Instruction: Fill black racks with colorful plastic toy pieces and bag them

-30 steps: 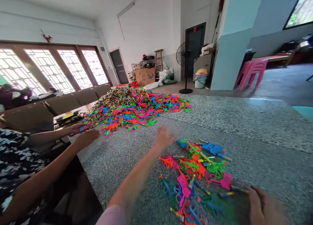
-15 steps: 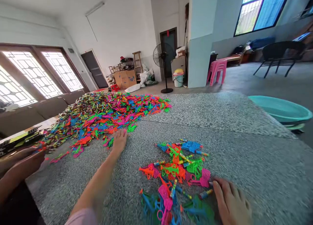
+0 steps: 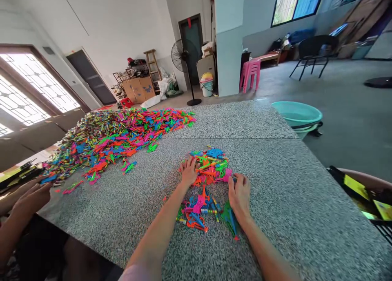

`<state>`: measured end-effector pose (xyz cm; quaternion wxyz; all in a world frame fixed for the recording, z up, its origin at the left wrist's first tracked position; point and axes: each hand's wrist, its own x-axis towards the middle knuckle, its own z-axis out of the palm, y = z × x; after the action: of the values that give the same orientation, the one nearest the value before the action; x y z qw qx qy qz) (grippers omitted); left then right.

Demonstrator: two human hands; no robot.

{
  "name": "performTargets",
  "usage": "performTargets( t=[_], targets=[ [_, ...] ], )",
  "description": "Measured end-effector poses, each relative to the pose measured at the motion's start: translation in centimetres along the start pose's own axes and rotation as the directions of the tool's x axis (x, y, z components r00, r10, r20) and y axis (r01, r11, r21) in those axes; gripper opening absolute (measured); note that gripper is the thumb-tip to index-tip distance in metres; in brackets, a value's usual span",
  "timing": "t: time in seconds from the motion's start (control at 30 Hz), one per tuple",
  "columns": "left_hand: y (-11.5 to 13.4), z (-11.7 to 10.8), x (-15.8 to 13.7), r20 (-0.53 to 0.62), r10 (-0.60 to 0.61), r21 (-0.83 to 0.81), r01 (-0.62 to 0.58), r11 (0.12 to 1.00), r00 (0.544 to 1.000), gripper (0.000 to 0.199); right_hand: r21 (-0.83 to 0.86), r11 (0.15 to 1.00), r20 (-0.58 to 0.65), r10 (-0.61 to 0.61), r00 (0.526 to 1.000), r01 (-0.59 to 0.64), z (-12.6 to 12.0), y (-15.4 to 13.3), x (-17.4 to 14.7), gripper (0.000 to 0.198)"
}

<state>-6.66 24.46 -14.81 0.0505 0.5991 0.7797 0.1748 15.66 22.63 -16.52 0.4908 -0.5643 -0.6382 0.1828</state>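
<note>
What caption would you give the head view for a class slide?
Both hands, left and right, rest on a small pile of bright plastic parts on a speckled table, near a bigger heap.

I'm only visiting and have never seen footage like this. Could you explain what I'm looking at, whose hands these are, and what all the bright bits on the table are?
There is no machine here. The picture comes from a camera worn on a person's head, looking forward and down, so the two bare arms reaching in from the bottom are the wearer's own. The left hand and the right hand rest on a small pile of plastic pieces, pink, orange, green and blue, with their fingers spread over it; neither is closed around a piece. The pile lies on a speckled stone table. Farther back is a much bigger heap of the same kind. At the left edge, another person's hands are at the table. A teal basin stands beyond the table's right side.
</note>
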Motion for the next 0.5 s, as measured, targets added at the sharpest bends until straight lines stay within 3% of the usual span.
performTargets(
  t=[0.13,0.23,0.3,0.37,0.43,0.5],
  targets=[
    [3.7,0.7,1.4,0.022,0.071,-0.088,-0.069,0.994,0.997,0.048,-0.049,0.997,-0.082,-0.055,0.995,0.051,-0.2,0.2,0.5,0.047],
    [4.3,-1.0,1.4,0.025,0.159,-0.173,-0.153,0.973,0.987,0.046,-0.181,0.982,-0.176,-0.077,0.981,0.045,-0.9,0.8,1.3,0.047],
    [2.6,-3.2,-0.4,0.000,0.199,-0.214,-0.195,0.957,0.980,0.045,-0.221,0.975,-0.230,-0.064,0.971,0.011,-1.3,1.2,1.9,0.046],
    [-0.4,-5.0,-4.2,-0.034,0.201,-0.225,-0.204,0.953,0.979,0.047,-0.195,0.981,-0.246,-0.037,0.969,-0.013,-1.5,1.5,2.2,0.046],
    [-3.6,-5.6,-9.0,-0.035,0.190,-0.212,-0.193,0.958,0.981,0.067,-0.175,0.984,-0.236,-0.009,0.972,-0.034,-1.5,1.8,2.5,0.046],
    [-5.5,-4.8,-13.1,0.033,0.266,-0.139,-0.259,0.956,0.964,0.104,-0.180,0.982,-0.219,0.018,0.976,-0.059,-1.4,2.2,2.6,0.047]
  ],
)
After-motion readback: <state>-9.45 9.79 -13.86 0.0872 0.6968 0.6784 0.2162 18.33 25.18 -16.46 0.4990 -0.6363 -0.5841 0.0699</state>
